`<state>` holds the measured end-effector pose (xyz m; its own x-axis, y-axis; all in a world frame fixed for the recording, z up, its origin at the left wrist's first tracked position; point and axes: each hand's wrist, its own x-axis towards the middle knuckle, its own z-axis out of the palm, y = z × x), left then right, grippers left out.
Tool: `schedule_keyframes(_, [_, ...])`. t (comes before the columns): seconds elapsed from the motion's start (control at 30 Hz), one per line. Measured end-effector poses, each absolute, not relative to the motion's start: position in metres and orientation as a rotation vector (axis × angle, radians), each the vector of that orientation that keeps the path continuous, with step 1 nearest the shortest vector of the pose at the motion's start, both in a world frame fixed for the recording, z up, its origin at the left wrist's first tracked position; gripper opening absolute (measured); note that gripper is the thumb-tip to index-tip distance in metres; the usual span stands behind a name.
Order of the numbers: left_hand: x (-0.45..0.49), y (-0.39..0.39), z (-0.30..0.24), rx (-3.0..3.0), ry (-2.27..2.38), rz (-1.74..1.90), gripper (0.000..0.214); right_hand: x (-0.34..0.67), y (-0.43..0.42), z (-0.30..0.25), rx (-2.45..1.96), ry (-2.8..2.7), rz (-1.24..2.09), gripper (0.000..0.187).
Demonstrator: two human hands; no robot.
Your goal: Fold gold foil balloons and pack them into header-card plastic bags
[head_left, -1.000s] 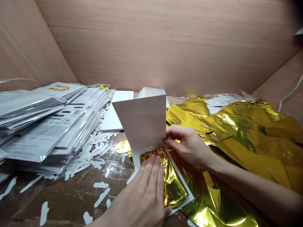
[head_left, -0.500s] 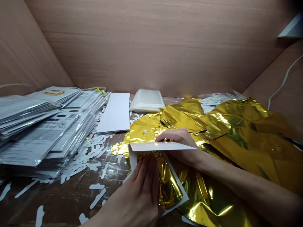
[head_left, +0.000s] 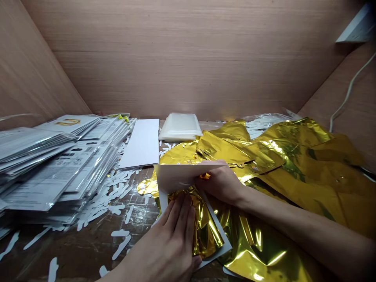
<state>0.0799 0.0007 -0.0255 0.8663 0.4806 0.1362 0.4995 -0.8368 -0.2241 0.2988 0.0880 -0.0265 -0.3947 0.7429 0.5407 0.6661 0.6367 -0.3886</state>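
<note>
My left hand (head_left: pixel 173 239) lies flat, fingers together, pressing a folded piece of gold foil (head_left: pixel 207 225) onto a white card (head_left: pixel 220 244) on the table. My right hand (head_left: pixel 221 182) pinches the card's upper flap (head_left: pixel 179 176), which is folded partway down over the foil. The flap hides most of my right fingertips.
A heap of crumpled gold foil (head_left: pixel 296 164) fills the right side. A tall pile of packaged sheets (head_left: pixel 55 164) stands at the left. Behind lie a flat white card (head_left: pixel 143 143) and a stack of clear bags (head_left: pixel 180 126). White paper scraps (head_left: pixel 117 188) litter the table. Wooden walls enclose the space.
The card's flap, upright a second ago, has been folded down over the foil by my right hand. My left hand has stayed pressed on the foil.
</note>
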Motion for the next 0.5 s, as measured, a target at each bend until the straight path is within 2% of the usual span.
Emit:
schedule_keyframes(0.23, [0.079, 0.000, -0.024, -2.879, -0.721, -0.178, 0.065, 0.309, 0.089, -0.008, -0.980, -2.488, 0.243, 0.022])
schedule_keyframes(0.37, [0.081, 0.003, -0.018, -2.988, -0.576, -0.245, 0.048, 0.314, 0.082, 0.005, -0.943, -2.685, 0.363, 0.027])
schedule_keyframes(0.5, [0.076, 0.006, -0.019, -3.080, -0.594, -0.245, 0.045, 0.313, 0.070, 0.016, -0.968, -2.751, 0.366, 0.025])
